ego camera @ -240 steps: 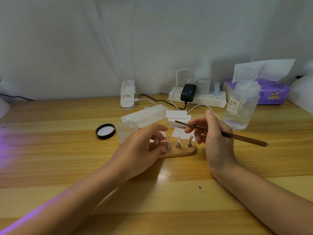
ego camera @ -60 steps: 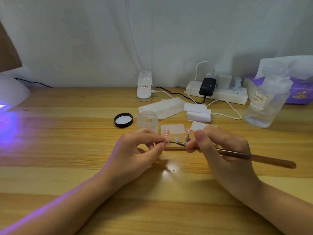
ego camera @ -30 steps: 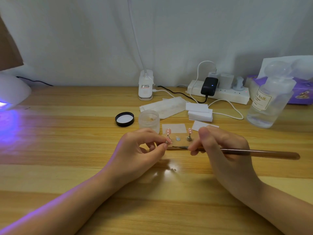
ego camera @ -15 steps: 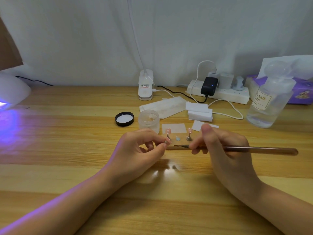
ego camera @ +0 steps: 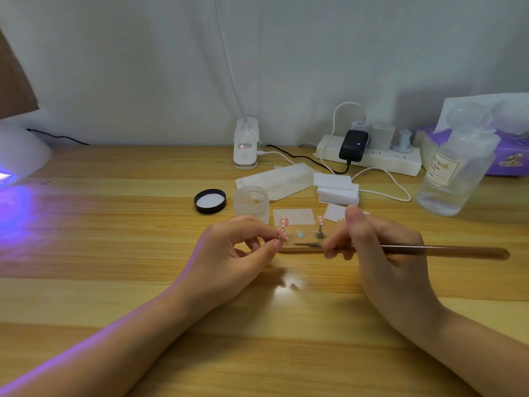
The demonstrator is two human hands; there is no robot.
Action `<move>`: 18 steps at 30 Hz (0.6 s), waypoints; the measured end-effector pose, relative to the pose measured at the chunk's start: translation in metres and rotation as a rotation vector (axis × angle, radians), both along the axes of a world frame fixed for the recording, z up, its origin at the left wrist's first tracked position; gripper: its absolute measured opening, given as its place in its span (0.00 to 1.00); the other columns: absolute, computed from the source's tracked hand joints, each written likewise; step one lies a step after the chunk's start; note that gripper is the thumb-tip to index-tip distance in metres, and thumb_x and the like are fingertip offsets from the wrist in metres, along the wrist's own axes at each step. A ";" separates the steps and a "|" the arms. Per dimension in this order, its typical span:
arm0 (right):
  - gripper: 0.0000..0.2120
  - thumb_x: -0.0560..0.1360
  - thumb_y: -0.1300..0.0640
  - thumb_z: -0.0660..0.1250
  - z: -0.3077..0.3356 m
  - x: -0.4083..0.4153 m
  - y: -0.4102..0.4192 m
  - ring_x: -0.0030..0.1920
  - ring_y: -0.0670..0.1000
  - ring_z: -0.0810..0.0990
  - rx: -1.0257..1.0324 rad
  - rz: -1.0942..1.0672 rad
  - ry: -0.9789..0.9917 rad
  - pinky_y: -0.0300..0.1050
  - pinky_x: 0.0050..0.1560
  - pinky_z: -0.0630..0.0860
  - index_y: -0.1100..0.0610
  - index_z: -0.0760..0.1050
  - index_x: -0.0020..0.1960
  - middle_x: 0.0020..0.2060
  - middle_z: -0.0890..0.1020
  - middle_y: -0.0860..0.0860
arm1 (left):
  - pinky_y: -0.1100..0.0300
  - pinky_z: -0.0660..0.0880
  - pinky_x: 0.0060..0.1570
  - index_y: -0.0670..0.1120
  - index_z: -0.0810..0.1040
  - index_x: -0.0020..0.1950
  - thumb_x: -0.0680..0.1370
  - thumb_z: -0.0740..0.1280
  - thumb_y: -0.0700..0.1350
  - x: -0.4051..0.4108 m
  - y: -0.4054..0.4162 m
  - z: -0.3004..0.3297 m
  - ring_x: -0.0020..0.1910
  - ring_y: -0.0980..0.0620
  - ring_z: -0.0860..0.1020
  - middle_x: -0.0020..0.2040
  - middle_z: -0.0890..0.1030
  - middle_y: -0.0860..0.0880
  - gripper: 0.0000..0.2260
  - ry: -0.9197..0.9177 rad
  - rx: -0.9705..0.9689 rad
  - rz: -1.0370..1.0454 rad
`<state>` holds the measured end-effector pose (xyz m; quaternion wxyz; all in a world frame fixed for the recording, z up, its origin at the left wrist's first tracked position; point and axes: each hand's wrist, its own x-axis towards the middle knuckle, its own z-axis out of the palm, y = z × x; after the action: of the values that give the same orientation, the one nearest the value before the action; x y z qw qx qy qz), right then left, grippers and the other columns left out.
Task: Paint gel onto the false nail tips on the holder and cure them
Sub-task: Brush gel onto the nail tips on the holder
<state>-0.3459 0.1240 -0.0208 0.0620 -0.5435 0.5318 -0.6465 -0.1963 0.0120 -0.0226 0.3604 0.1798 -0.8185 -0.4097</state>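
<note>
Pinched between thumb and forefinger of the left hand is a small pink false nail tip dotted with white, on its metal stand, held just at the left end of the wooden holder. Opposite it, the right hand grips a slim brown nail brush with curled fingers and an upright thumb; the brush lies level, its dark bristle end pointing left over the holder's front edge, near the held tip but apart from it. On the holder itself stand two more pink dotted tips on conical metal stands, with a bare round silver magnet between them. Just behind the holder lies a flat white square wipe. Behind and left of the holder sit a frosted open gel jar and its round black lid, turned up. Well behind the holder to the right stands a clear plastic pump bottle with a domed cap. Far left of the holder, a white rounded curing lamp casts violet light over the glossy, striped wooden counter.
</note>
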 end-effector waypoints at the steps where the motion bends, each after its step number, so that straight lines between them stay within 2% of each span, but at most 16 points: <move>1: 0.17 0.76 0.53 0.58 0.001 0.000 0.000 0.33 0.39 0.79 -0.007 -0.006 0.016 0.26 0.36 0.69 0.57 0.79 0.34 0.32 0.81 0.47 | 0.51 0.77 0.26 0.59 0.82 0.43 0.70 0.69 0.48 0.000 0.000 0.000 0.36 0.54 0.76 0.41 0.81 0.56 0.06 0.007 0.017 -0.007; 3: 0.15 0.76 0.53 0.59 0.002 0.001 -0.001 0.37 0.40 0.80 -0.006 -0.003 0.067 0.28 0.39 0.71 0.57 0.80 0.37 0.32 0.82 0.46 | 0.46 0.76 0.25 0.57 0.82 0.44 0.69 0.68 0.50 0.000 0.000 -0.001 0.36 0.53 0.76 0.41 0.81 0.55 0.06 0.021 0.046 -0.015; 5: 0.15 0.74 0.52 0.58 0.004 0.002 -0.002 0.39 0.40 0.80 0.011 0.005 0.112 0.28 0.41 0.71 0.58 0.80 0.38 0.34 0.82 0.44 | 0.47 0.76 0.26 0.56 0.83 0.44 0.68 0.68 0.50 0.000 0.000 -0.001 0.37 0.53 0.76 0.41 0.81 0.55 0.07 0.024 0.053 -0.025; 8: 0.16 0.75 0.52 0.60 0.003 0.002 -0.001 0.35 0.39 0.79 0.010 0.010 0.078 0.26 0.38 0.70 0.58 0.80 0.35 0.30 0.81 0.44 | 0.53 0.78 0.29 0.56 0.82 0.44 0.68 0.69 0.49 0.000 -0.001 0.000 0.38 0.54 0.77 0.40 0.81 0.57 0.07 0.027 0.053 -0.019; 9: 0.17 0.75 0.52 0.60 0.002 0.001 -0.001 0.33 0.40 0.79 0.010 0.018 0.038 0.27 0.37 0.70 0.58 0.79 0.34 0.28 0.80 0.46 | 0.54 0.78 0.30 0.55 0.83 0.44 0.68 0.69 0.49 -0.001 -0.001 0.000 0.38 0.53 0.77 0.41 0.81 0.57 0.07 0.029 0.056 -0.015; 12: 0.19 0.75 0.51 0.57 0.001 0.001 0.001 0.29 0.41 0.78 0.005 0.017 -0.051 0.27 0.34 0.70 0.58 0.78 0.31 0.29 0.81 0.50 | 0.64 0.76 0.29 0.52 0.83 0.43 0.67 0.69 0.49 -0.002 0.000 0.001 0.40 0.51 0.78 0.43 0.81 0.55 0.07 0.048 0.047 0.000; 16: 0.17 0.76 0.54 0.55 0.003 0.000 0.001 0.34 0.39 0.78 -0.021 -0.039 -0.005 0.26 0.36 0.69 0.56 0.78 0.35 0.32 0.81 0.48 | 0.70 0.74 0.30 0.50 0.84 0.43 0.66 0.70 0.49 -0.001 0.001 0.003 0.43 0.55 0.80 0.45 0.82 0.55 0.08 0.084 0.056 0.001; 18: 0.16 0.76 0.53 0.56 0.003 -0.001 0.000 0.37 0.40 0.79 -0.019 -0.054 0.042 0.28 0.37 0.70 0.56 0.78 0.37 0.32 0.81 0.48 | 0.72 0.74 0.32 0.51 0.83 0.43 0.67 0.70 0.46 0.000 0.000 0.004 0.41 0.58 0.80 0.43 0.83 0.56 0.06 0.089 0.045 -0.004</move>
<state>-0.3465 0.1241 -0.0175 0.0282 -0.5429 0.5412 -0.6416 -0.1964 0.0125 -0.0189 0.3912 0.1679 -0.7926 -0.4365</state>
